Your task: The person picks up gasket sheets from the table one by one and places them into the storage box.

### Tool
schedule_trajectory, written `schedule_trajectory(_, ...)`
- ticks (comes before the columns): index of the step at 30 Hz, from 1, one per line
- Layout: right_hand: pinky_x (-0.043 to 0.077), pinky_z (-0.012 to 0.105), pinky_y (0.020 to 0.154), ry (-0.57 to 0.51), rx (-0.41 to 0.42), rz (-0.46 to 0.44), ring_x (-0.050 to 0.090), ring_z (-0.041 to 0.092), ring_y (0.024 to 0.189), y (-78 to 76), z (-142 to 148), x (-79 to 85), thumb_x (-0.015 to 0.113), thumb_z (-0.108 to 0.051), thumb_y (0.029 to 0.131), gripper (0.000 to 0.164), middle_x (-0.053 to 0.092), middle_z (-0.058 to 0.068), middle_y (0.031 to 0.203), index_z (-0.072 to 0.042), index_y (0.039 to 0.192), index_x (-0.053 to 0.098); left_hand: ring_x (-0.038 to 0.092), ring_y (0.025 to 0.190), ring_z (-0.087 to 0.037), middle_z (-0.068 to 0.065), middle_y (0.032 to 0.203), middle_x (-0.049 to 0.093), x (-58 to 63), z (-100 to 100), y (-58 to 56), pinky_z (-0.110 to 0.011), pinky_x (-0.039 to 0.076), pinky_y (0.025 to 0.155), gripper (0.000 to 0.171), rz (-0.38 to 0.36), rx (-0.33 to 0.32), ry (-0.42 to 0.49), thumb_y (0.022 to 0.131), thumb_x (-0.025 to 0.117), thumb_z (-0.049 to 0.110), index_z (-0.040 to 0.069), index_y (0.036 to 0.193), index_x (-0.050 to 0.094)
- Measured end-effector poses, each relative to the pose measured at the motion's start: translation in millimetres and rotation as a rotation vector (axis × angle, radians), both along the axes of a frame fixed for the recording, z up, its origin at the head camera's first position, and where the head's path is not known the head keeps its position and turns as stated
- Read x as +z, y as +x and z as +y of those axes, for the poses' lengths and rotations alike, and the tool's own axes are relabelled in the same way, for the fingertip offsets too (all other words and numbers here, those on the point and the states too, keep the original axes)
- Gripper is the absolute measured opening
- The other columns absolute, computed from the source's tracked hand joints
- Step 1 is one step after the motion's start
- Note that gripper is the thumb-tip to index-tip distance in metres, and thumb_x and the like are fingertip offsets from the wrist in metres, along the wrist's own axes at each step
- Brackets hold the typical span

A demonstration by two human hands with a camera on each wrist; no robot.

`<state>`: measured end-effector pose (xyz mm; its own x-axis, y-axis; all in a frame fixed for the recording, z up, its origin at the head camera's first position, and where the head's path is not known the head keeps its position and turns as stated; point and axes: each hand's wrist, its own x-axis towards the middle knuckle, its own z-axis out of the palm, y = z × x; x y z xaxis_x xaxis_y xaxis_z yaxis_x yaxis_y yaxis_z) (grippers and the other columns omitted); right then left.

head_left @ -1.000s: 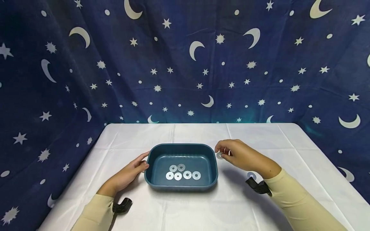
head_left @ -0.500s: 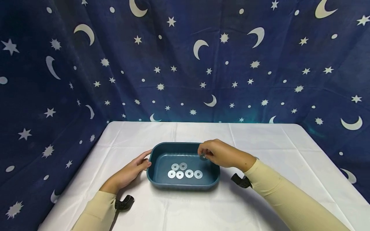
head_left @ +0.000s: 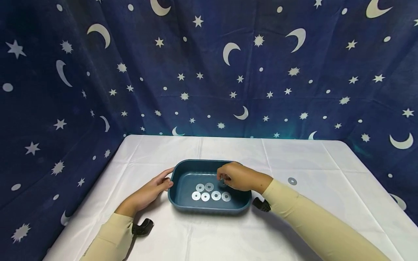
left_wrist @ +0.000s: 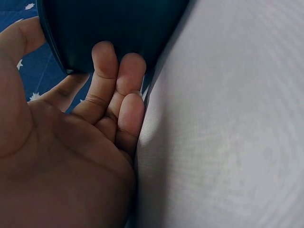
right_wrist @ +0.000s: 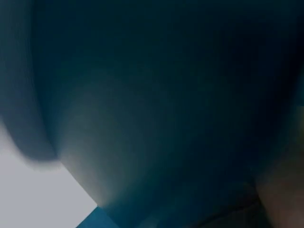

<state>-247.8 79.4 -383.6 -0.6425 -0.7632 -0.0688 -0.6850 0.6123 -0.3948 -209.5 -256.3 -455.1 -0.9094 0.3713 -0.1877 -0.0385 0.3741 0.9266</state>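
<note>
A dark teal rectangular plastic tub (head_left: 209,209) stands on the white cloth in the head view. Several flat metal washers (head_left: 216,195) lie on its floor, mostly in its front half. My left hand (head_left: 145,192) holds the tub's left end; in the left wrist view the thumb (left_wrist: 32,34) hooks over the rim and other fingers (left_wrist: 104,61) rest against the outer wall. Inside the tub's right side, low over the floor, my right hand (head_left: 240,177) pinches a washer (head_left: 222,181) between thumb and fingertips. The right wrist view is mostly the blurred teal wall (right_wrist: 118,109).
One more washer (head_left: 292,181) lies on the white tablecloth (head_left: 310,203), right of the tub beyond the right sleeve. A dark blue curtain (head_left: 202,72) with moons and stars hangs behind and to the left. Black mounts (head_left: 142,227) sit at both wrists.
The right hand has carried its washer leftward over the rim and down into the tub. The left hand keeps its hold on the tub. The head view has shifted slightly.
</note>
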Motion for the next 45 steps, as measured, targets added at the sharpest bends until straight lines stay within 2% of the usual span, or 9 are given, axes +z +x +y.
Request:
schedule_trajectory(4, 0.049, 0.026, 0.075, 0.009, -0.005, -0.005, 0.052, 0.010, 0.076, -1.2, -3.9, -7.0, 0.066, 0.003, 0.091, 0.018, 0.064, -0.001, 0.086, -0.008, 0.104, 0.072, 0.053, 0.116, -0.024, -0.013, 0.117, 0.056, 0.8, 1.0, 0.5, -0.055, 0.027, 0.112, 0.060, 0.004, -0.010, 0.001, 0.104, 0.052, 0.037, 0.026, 0.158, 0.027)
schedule_trajectory(11, 0.050, 0.026, 0.075, 0.012, -0.001, -0.013, 0.055, 0.012, 0.080, -0.6, -6.9, -16.7, 0.064, 0.005, 0.091, 0.020, 0.067, 0.003, 0.092, -0.008, 0.105, 0.072, 0.052, 0.114, -0.024, -0.012, 0.115, 0.055, 0.4, 2.3, 1.5, -0.054, 0.027, 0.111, 0.060, 0.003, -0.005, -0.002, 0.104, 0.052, 0.037, 0.026, 0.158, 0.028)
schedule_trajectory(17, 0.049, 0.024, 0.073, -0.001, 0.023, -0.009, 0.053, 0.010, 0.078, -1.0, -8.3, -23.4, 0.065, 0.005, 0.090, 0.019, 0.066, 0.002, 0.091, -0.008, 0.102, 0.072, 0.052, 0.112, -0.023, -0.011, 0.113, 0.055, -1.7, 1.1, 1.9, -0.053, 0.027, 0.111, 0.060, 0.006, -0.005, 0.008, 0.104, 0.052, 0.036, 0.024, 0.158, 0.028)
schedule_trajectory(23, 0.051, 0.026, 0.076, 0.005, 0.009, 0.004, 0.055, 0.011, 0.081, -0.6, -9.1, -24.9, 0.065, 0.006, 0.089, 0.020, 0.067, 0.003, 0.092, -0.008, 0.101, 0.072, 0.051, 0.110, -0.023, -0.009, 0.109, 0.053, -2.7, 0.9, 1.2, -0.049, 0.029, 0.109, 0.059, 0.011, -0.006, 0.026, 0.104, 0.052, 0.034, 0.023, 0.157, 0.028)
schedule_trajectory(29, 0.054, 0.028, 0.078, 0.010, -0.008, 0.041, 0.061, 0.012, 0.085, 0.4, -9.1, -25.8, 0.066, 0.005, 0.090, 0.019, 0.070, 0.006, 0.096, -0.007, 0.102, 0.073, 0.052, 0.113, -0.024, -0.010, 0.110, 0.053, -1.6, 0.7, 1.8, -0.052, 0.028, 0.111, 0.060, 0.005, 0.005, 0.011, 0.104, 0.052, 0.035, 0.024, 0.157, 0.028)
schedule_trajectory(34, 0.053, 0.027, 0.076, -0.006, -0.013, 0.074, 0.058, 0.011, 0.082, 2.8, -7.5, -24.6, 0.068, 0.001, 0.090, 0.016, 0.068, 0.004, 0.094, -0.009, 0.101, 0.073, 0.052, 0.113, -0.023, -0.010, 0.110, 0.053, -2.0, 0.4, 1.9, -0.052, 0.028, 0.111, 0.059, 0.005, 0.006, 0.008, 0.104, 0.052, 0.036, 0.025, 0.157, 0.029)
schedule_trajectory(41, 0.053, 0.029, 0.077, -0.087, -0.094, 0.142, 0.060, 0.009, 0.086, 16.9, 12.5, -16.7, 0.066, -0.010, 0.094, 0.014, 0.065, -0.003, 0.096, -0.013, 0.106, 0.072, 0.053, 0.107, -0.022, -0.007, 0.106, 0.055, -3.0, 0.4, 0.2, -0.051, 0.027, 0.111, 0.060, 0.015, -0.010, 0.021, 0.104, 0.052, 0.035, 0.023, 0.158, 0.028)
schedule_trajectory(45, 0.054, 0.030, 0.078, -0.179, -0.156, 0.199, 0.060, 0.007, 0.086, 28.3, 32.5, -13.3, 0.067, -0.010, 0.093, 0.014, 0.065, -0.003, 0.097, -0.014, 0.106, 0.071, 0.053, 0.107, -0.022, -0.007, 0.106, 0.056, -2.2, -0.4, -0.3, -0.052, 0.026, 0.112, 0.060, 0.021, -0.014, 0.022, 0.104, 0.052, 0.034, 0.023, 0.158, 0.027)
